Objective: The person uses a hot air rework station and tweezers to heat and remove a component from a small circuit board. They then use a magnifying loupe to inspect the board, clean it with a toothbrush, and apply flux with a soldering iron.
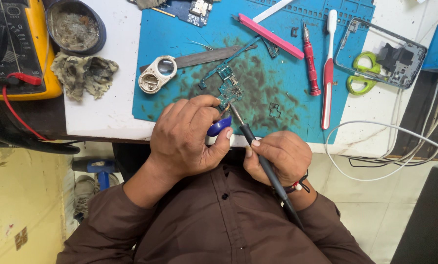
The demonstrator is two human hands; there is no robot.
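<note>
1. Two hands are busy at the near edge of the blue mat point(297, 93): the left hand point(187, 134) is clamped on a blue-handled tool point(219, 126), and the right hand point(277, 156) is closed around a soldering iron point(258, 154).
2. The small circuit board point(229, 88) lies on the mat, just beyond the iron's tip.
3. Risk, I'd guess: the hot tip sits really close to the left fingers point(214, 110), so one slip could burn skin or lift a pad.

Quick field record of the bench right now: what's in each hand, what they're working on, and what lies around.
left hand: grips blue-handled tool
right hand: holds soldering iron, tip at circuit board
surface: blue mat, stained dark
right of board: pink bar, red screwdriver, toothbrush, phone frame, green scissors
left side: loupe, rag, multimeter
</note>
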